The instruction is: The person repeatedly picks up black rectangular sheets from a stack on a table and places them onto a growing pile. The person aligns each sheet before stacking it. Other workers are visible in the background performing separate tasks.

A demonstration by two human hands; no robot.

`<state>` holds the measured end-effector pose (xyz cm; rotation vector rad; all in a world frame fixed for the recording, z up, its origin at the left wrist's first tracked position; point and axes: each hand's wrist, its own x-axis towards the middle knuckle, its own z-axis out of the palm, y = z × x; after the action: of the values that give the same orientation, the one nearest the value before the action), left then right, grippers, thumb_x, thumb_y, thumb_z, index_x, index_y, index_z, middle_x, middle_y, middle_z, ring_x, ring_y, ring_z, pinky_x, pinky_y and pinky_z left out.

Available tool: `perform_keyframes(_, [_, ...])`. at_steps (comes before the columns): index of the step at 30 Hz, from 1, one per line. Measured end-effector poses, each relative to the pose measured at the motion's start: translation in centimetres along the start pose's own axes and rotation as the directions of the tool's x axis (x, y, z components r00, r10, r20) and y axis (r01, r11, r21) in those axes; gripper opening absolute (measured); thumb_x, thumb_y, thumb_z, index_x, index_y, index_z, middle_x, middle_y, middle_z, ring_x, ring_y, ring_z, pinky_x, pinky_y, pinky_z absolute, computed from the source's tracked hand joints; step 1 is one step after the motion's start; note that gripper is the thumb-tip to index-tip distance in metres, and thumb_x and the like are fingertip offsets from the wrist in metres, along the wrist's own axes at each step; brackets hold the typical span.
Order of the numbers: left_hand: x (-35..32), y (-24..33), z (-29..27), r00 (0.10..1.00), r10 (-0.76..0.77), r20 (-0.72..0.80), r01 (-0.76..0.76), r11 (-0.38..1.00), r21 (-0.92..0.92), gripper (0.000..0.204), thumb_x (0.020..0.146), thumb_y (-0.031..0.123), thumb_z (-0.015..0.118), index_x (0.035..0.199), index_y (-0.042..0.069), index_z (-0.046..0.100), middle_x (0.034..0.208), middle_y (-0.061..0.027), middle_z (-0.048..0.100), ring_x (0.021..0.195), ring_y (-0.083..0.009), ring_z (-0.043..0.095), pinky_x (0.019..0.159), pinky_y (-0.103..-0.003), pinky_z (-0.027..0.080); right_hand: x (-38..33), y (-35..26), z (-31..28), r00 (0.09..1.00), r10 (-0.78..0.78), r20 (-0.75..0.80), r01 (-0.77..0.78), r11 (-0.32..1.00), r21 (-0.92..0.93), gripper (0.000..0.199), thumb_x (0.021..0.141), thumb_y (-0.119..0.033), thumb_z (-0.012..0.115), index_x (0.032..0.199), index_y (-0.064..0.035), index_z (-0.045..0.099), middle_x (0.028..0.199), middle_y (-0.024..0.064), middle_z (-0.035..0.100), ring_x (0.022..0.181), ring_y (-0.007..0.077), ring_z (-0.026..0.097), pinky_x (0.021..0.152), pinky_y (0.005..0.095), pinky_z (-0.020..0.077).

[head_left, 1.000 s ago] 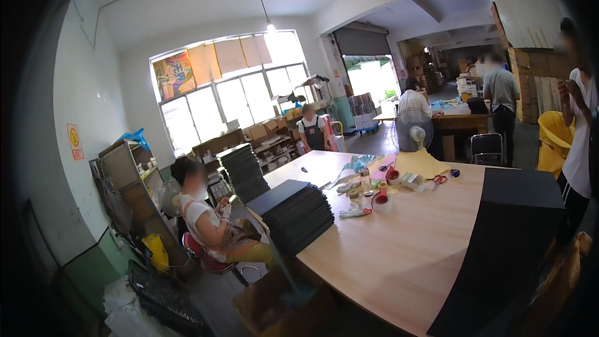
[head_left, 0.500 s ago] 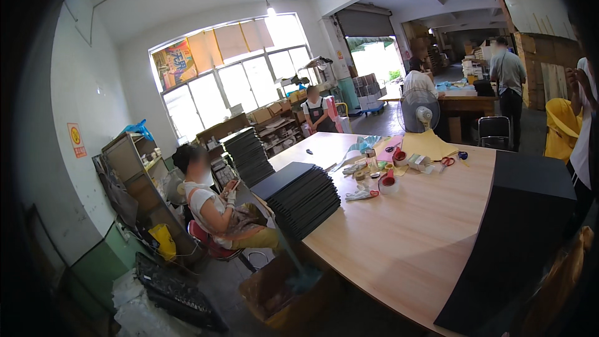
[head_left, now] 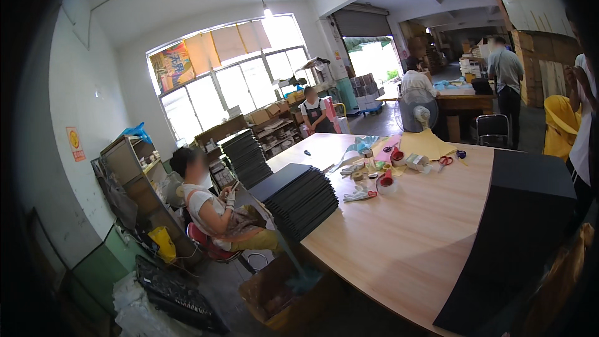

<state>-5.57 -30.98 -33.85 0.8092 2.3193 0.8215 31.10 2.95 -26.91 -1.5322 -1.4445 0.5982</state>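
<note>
Neither my left hand nor my right hand shows in the head view. A wood-topped table (head_left: 399,243) spreads out in front of me. On its left edge stands a stack of black boards (head_left: 299,203), with a second dark stack (head_left: 243,157) behind it. Toward the middle lie a tape dispenser (head_left: 385,182), a white glove (head_left: 359,194), a roll of brown tape (head_left: 357,176) and red-handled scissors (head_left: 445,161). Yellow sheets (head_left: 427,143) are spread at the far side. A large black block (head_left: 530,206), perhaps another stack, covers the right edge.
At the left a person (head_left: 215,212) sits on a red chair, holding something small. A cardboard box (head_left: 281,293) stands on the floor by the table. Beyond are a fan (head_left: 419,111), a black chair (head_left: 493,130) and several people. Someone stands close at the far right.
The whole view has shifted very slightly. Nothing on the table has visibly moved, and the seated person stays in place.
</note>
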Motion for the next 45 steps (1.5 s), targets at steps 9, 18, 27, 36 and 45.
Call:
perform_keyframes(9, [0.1,-0.4,0.3,1.000,-0.008,0.020,0.009,1.000,-0.004,0.041,0.095,0.033,0.069,0.125,0.004,0.073,0.124,-0.0234,0.072,0.121,-0.0430,0.063,0.114,-0.063,0.040,0.0,-0.9,-0.1,1.000,0.024,-0.008,-0.024,1.000,0.015,0.058,0.113,-0.040,0.052,0.135,0.0130,0.063,0.136,0.0328,0.067,0.127,0.0445,0.064,0.111,0.0454,0.0490])
perform_keyframes(18, [0.4,-0.9,0.0,1.000,-0.006,0.028,0.006,1.000,-0.003,0.041,0.095,0.034,0.070,0.125,0.006,0.074,0.123,-0.0220,0.072,0.121,-0.0426,0.063,0.114,-0.064,0.039,-0.2,-1.6,0.2,0.999,0.045,-0.012,-0.045,0.999,-0.002,0.061,0.113,-0.042,0.051,0.136,0.0130,0.063,0.137,0.0330,0.066,0.128,0.0446,0.063,0.112,0.0456,0.0478])
perform_keyframes(27, [0.2,-1.5,1.0,0.999,-0.003,0.039,0.003,1.000,-0.007,0.041,0.095,0.035,0.070,0.124,0.007,0.074,0.122,-0.0206,0.072,0.121,-0.0422,0.063,0.114,-0.064,0.038,-0.1,-1.9,0.0,1.000,0.006,-0.006,-0.006,1.000,0.015,0.060,0.114,-0.041,0.050,0.134,0.0139,0.063,0.135,0.0338,0.067,0.126,0.0455,0.063,0.112,0.0458,0.0479])
perform_keyframes(36, [-0.4,-1.5,1.4,0.998,0.047,-0.046,-0.049,0.998,-0.028,0.031,0.097,0.035,0.064,0.108,0.012,0.080,0.113,-0.0174,0.076,0.116,-0.0405,0.065,0.113,-0.068,0.036,0.1,-1.5,0.4,0.974,-0.200,-0.102,0.213,0.967,0.138,0.060,0.113,-0.041,0.051,0.133,0.0135,0.064,0.132,0.0327,0.068,0.124,0.0451,0.065,0.110,0.0461,0.0491])
perform_keyframes(45, [0.4,1.0,0.3,0.998,-0.003,0.069,0.002,1.000,0.011,0.034,0.095,0.034,0.068,0.116,0.009,0.080,0.115,-0.0205,0.076,0.116,-0.0390,0.068,0.113,-0.062,0.040,-1.0,-9.8,-2.4,0.995,0.096,0.028,-0.096,0.995,0.010,0.055,0.114,-0.042,0.048,0.140,0.0046,0.063,0.138,0.0275,0.066,0.129,0.0418,0.063,0.111,0.0466,0.0483])
